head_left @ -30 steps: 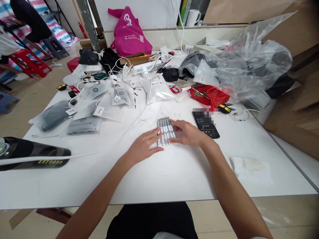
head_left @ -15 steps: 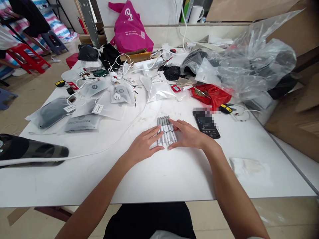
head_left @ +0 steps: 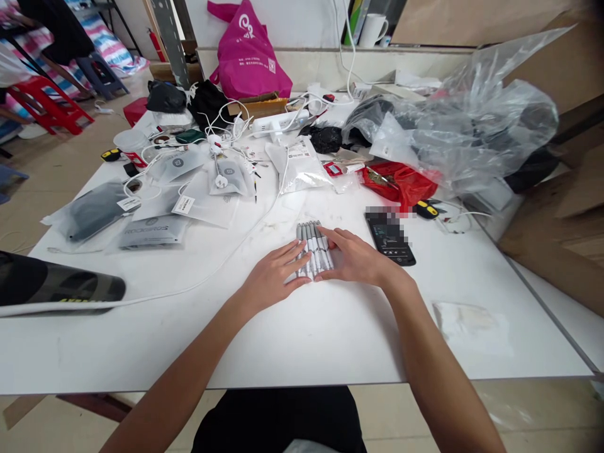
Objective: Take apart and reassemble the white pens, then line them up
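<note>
Several grey-and-white pens (head_left: 311, 246) lie side by side in a neat row on the white table, their grey ends pointing away from me. My left hand (head_left: 271, 277) holds the row's left side, fingers stretched over the nearest pens and thumb at their near ends. From the right, my right hand (head_left: 353, 257) grips the same row, index finger by the far ends and thumb by the near ends. Both palms hide part of the outer pens. A black phone (head_left: 391, 242) lies to the right of my right hand.
A white cable (head_left: 202, 286) crosses the table on the left, over a dark cylinder (head_left: 66, 283). Packed plastic pouches (head_left: 153, 233) lie left of the pens. Behind are a white parcel (head_left: 302, 167), a red bag (head_left: 401, 182) and clear plastic wrapping (head_left: 472, 126).
My right thumb has slid slightly left along the near ends of the pens, and the row looks a little tighter. The camera view has shifted slightly.
</note>
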Demonstrator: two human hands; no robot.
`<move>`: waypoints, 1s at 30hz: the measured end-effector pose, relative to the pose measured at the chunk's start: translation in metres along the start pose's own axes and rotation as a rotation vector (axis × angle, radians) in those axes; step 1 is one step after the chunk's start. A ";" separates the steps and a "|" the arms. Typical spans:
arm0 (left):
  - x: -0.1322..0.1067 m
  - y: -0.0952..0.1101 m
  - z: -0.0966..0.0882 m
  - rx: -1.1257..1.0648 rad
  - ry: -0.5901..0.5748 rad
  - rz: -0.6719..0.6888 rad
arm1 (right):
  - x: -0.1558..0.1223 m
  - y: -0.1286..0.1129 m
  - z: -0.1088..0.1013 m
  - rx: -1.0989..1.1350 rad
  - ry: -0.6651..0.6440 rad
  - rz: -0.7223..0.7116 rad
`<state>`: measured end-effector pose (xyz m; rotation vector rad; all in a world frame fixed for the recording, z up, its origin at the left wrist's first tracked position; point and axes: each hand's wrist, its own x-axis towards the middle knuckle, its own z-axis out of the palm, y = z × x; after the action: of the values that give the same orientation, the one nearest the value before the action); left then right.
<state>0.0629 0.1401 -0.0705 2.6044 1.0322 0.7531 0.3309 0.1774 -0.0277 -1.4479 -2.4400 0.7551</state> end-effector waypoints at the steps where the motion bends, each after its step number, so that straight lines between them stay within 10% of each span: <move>1: 0.000 0.000 0.000 -0.001 0.000 -0.003 | 0.000 0.000 0.000 -0.001 0.001 -0.003; 30: 0.000 0.004 0.000 0.000 0.044 -0.011 | -0.003 0.019 -0.001 0.099 -0.041 0.048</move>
<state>0.0655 0.1373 -0.0685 2.5903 1.0581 0.8119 0.3473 0.1829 -0.0363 -1.4720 -2.3689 0.9113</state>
